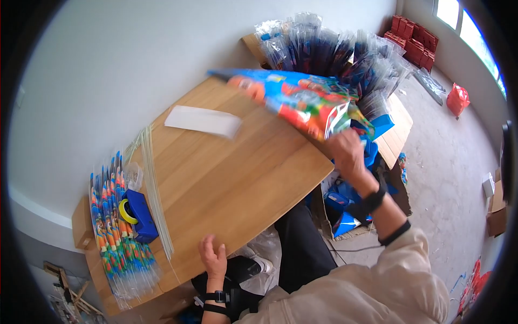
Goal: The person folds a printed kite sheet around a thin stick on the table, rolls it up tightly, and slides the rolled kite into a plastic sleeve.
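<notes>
My right hand [348, 151] is closed on one end of a colourful printed sheet [302, 97], blue, red and green, blurred by motion. It stretches up and left above the far edge of the wooden table [232, 173], its dark narrow tip near the wall. My left hand [213, 256] is at the table's near edge, fingers apart, holding nothing. A white paper strip [202, 120] lies on the far part of the table. Thin pale sticks [152, 189] lie in a long bundle left of my left hand.
Wrapped colourful packs [118, 243] and a blue tape dispenser [140, 216] occupy the table's left end. An open box [353, 229] with blue items stands right of the table. Many clear-wrapped packs [324, 48] stand behind. Red bundles [415, 43] and a red bag [457, 100] are farther right.
</notes>
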Demonstrator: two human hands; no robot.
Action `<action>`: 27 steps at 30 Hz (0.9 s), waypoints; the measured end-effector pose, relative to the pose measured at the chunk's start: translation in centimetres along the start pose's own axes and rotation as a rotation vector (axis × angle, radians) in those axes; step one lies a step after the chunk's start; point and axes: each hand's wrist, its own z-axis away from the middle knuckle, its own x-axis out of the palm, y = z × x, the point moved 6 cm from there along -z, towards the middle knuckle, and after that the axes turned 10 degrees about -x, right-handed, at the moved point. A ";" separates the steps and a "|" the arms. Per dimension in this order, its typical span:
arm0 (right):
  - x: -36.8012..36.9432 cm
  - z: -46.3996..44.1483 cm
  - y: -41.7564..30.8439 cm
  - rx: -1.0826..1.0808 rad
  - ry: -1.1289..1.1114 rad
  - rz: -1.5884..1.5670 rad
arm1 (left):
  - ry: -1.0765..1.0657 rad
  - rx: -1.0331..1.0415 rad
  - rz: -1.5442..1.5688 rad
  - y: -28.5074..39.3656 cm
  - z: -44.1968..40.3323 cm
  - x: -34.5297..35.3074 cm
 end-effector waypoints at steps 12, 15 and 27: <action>-3.1 6.8 -17.2 0.080 -0.277 -0.538 | 0.091 0.397 -0.394 7.8 -1.2 -1.0; -3.0 7.3 -16.7 0.091 -0.307 -0.518 | 0.007 0.456 -0.263 6.7 -0.9 0.0; 1.4 13.9 -15.2 1.452 0.115 -1.885 | -0.865 -0.103 0.168 5.8 -4.1 -4.5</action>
